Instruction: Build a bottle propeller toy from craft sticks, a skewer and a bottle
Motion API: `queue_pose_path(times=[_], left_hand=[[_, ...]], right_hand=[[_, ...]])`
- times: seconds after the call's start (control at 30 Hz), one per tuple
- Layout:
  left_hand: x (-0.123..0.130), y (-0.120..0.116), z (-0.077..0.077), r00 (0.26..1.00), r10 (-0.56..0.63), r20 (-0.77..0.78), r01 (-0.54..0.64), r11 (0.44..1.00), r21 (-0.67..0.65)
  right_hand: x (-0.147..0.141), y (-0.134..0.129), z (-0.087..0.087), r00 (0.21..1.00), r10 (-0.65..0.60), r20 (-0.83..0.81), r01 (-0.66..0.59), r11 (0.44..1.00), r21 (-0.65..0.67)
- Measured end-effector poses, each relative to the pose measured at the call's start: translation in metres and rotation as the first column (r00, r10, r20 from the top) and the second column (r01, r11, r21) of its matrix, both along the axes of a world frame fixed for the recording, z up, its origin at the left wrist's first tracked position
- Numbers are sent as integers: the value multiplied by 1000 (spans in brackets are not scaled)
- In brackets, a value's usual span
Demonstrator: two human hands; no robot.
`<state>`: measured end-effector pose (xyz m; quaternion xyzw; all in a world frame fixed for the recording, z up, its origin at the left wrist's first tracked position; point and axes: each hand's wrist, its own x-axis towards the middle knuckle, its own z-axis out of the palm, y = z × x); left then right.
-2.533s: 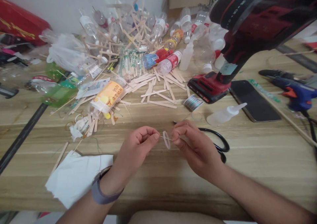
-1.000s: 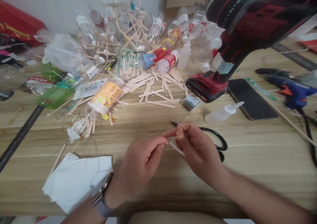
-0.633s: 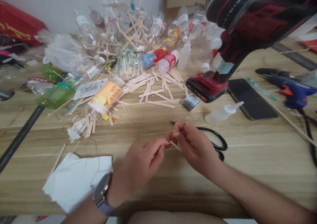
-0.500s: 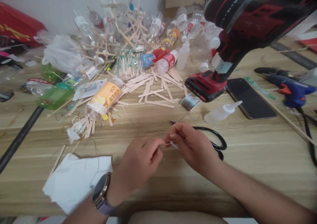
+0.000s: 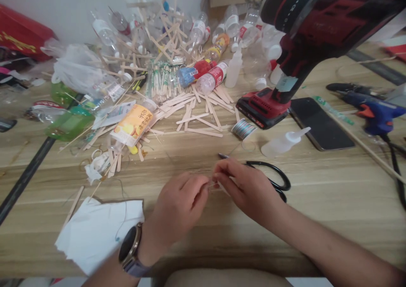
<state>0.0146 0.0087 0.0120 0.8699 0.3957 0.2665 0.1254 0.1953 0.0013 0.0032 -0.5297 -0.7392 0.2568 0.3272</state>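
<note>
My left hand (image 5: 182, 204), with a watch on its wrist, is closed in a pinch at the front centre. Close by on the right, my right hand (image 5: 244, 189) is also pinched, its fingertips nearly meeting the left ones. Something small, thin and pale shows between the fingertips, too small to make out. Black-handled scissors (image 5: 279, 175) lie partly under my right hand. Beyond them are a spool of coloured thread (image 5: 243, 128) and a small white squeeze bottle (image 5: 282, 143) on its side. White paper (image 5: 98, 232) with a thread across it lies left of my left hand.
A red and black drill (image 5: 298, 62) stands at the right, beside a phone (image 5: 322, 124) and a blue glue gun (image 5: 374, 111). Wooden sticks (image 5: 203, 130) and plastic bottles (image 5: 212, 77) crowd the back. A labelled bottle (image 5: 133, 124) and a black bar (image 5: 28, 177) lie left.
My right hand's fingers have lowered and closed up slightly near the left fingertips. My left hand has barely moved. The things on the table have not moved.
</note>
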Motion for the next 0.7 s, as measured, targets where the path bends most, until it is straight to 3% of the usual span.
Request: queue_pose_path(times=[0.2,0.37,0.57,0.7], left_hand=[[-2,0,9,988,89,126,-54,964,-261],[-3,-3,13,984,120,134,-78,956,-282],[-4,-2,14,976,144,162,-67,910,-408],[-4,1,12,982,127,140,-68,927,-368]], right_hand=[[0,1,1,957,-59,-284,51,998,-34],[-4,-6,2,914,-70,-399,73,997,-7],[-7,-11,3,842,-79,-534,78,997,-25],[-5,-7,4,873,-80,-481,85,996,-12]])
